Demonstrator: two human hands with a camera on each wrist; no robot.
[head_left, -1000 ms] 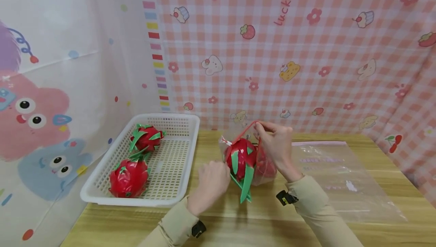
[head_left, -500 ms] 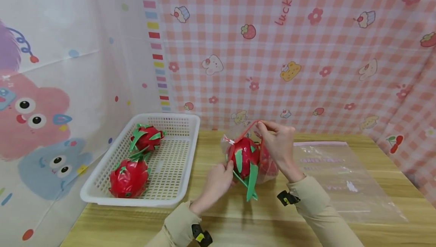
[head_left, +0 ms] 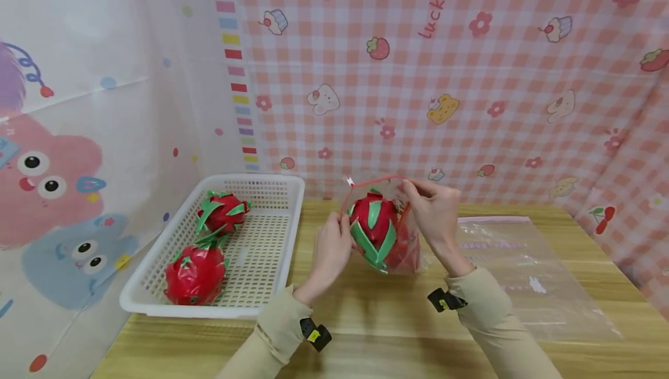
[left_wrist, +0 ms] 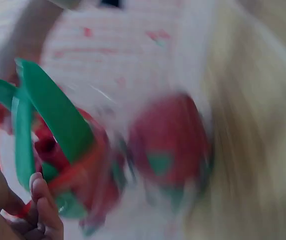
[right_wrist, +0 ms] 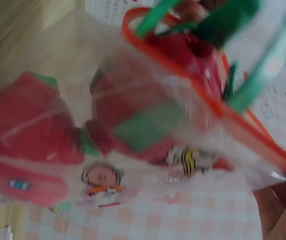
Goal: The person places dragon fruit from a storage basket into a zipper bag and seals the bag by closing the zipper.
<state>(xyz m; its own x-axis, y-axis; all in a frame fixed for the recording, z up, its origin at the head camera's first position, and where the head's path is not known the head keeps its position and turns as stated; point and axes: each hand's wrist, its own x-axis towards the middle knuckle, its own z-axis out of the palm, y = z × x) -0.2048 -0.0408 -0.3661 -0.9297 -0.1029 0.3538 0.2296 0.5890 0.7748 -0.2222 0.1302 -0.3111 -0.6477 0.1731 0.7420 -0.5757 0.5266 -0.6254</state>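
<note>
Both hands hold up a clear plastic zip bag (right_wrist: 103, 182) with a red-edged mouth and cartoon prints. My left hand (head_left: 333, 245) pinches the near-left part of the red edge, seen between thumb and fingers in the left wrist view. The right hand (head_left: 437, 213) grips the opposite corner of that edge. In the mouth sits a red dragon fruit (head_left: 373, 222), its long green leaves (left_wrist: 58, 110) sticking out through the opening. A second dragon fruit (right_wrist: 28, 125) lies deeper in the bag. A white slider (head_left: 350, 181) sits on the far edge.
On the left, a white plastic basket (head_left: 295, 234) holds two more dragon fruits (head_left: 194, 274). A flat clear bag (head_left: 543, 269) lies on the wooden table (head_left: 387, 338) at right. A checked cloth (head_left: 397, 77) hangs behind the table.
My left hand has moved up from beside the fruit to the bag's edge. Bag and fruit have risen and tilted, and the white slider has gone up. The right hand has shifted slightly right.
</note>
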